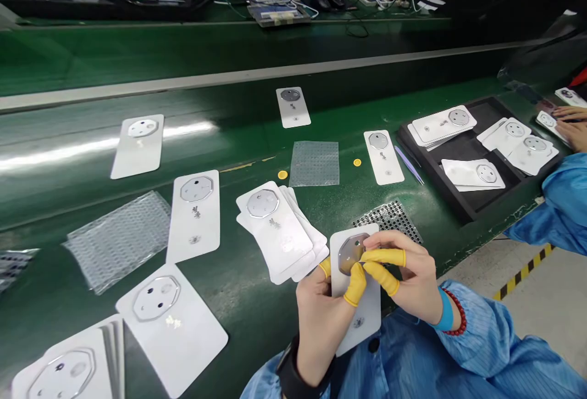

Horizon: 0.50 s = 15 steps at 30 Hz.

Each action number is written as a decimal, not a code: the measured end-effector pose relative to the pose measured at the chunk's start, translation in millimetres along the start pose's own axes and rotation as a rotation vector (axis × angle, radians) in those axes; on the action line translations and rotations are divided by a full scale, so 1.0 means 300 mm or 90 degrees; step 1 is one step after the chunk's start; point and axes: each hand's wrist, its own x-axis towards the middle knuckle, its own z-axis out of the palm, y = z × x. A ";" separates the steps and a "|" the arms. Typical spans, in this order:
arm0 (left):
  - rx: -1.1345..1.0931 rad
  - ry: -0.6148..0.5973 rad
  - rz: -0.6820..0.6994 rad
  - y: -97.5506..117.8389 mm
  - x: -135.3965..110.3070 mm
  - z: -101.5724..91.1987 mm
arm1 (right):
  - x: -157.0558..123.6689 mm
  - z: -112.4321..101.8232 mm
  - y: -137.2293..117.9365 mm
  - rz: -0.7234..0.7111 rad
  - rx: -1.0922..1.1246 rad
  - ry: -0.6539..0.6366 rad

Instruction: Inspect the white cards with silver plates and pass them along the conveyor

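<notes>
A white card is held closed in the left hand, while its octagonal metal plate is pinched by the yellow-cotted fingertips of the right hand. A stack of similar cards is laid on the green belt just beside the hands, and a black tray of cards stands farther along that belt.

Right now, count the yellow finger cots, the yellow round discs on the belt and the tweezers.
Yellow finger cots: 4
Yellow round discs: 2
Tweezers: 1
Total: 7
</notes>
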 end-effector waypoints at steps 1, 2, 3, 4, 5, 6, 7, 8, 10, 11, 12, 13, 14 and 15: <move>-0.018 -0.022 -0.001 0.004 -0.002 -0.006 | 0.002 0.000 -0.003 -0.026 -0.012 -0.006; -0.036 -0.045 0.000 0.006 -0.005 -0.012 | 0.005 -0.001 -0.007 -0.048 -0.022 -0.012; -0.049 -0.065 0.002 0.006 -0.007 -0.018 | 0.007 -0.001 -0.012 -0.062 -0.028 -0.022; -0.055 -0.079 0.007 0.004 -0.010 -0.022 | 0.008 -0.002 -0.017 -0.068 -0.031 -0.032; -0.050 -0.084 0.015 0.001 -0.013 -0.025 | 0.008 -0.002 -0.022 -0.067 -0.033 -0.040; -0.033 -0.078 0.029 -0.004 -0.016 -0.027 | 0.006 -0.002 -0.025 -0.062 -0.033 -0.044; -0.004 -0.066 0.051 -0.009 -0.019 -0.027 | 0.004 -0.001 -0.027 -0.057 -0.033 -0.043; 0.032 -0.054 0.076 -0.013 -0.022 -0.026 | 0.000 0.000 -0.028 -0.051 -0.032 -0.036; 0.103 -0.033 0.128 -0.017 -0.028 -0.022 | -0.007 0.002 -0.026 -0.033 -0.017 -0.013; 0.127 -0.031 0.146 -0.016 -0.030 -0.020 | -0.009 0.002 -0.025 -0.020 -0.001 -0.002; 0.141 -0.034 0.157 -0.014 -0.032 -0.019 | -0.012 0.001 -0.024 -0.004 0.021 0.006; 0.147 -0.041 0.161 -0.010 -0.033 -0.017 | -0.013 0.001 -0.023 0.015 0.044 0.013; 0.147 -0.047 0.164 -0.005 -0.034 -0.016 | -0.014 0.000 -0.023 0.033 0.064 0.017; 0.147 -0.053 0.167 -0.001 -0.034 -0.016 | -0.016 -0.001 -0.024 0.043 0.069 0.023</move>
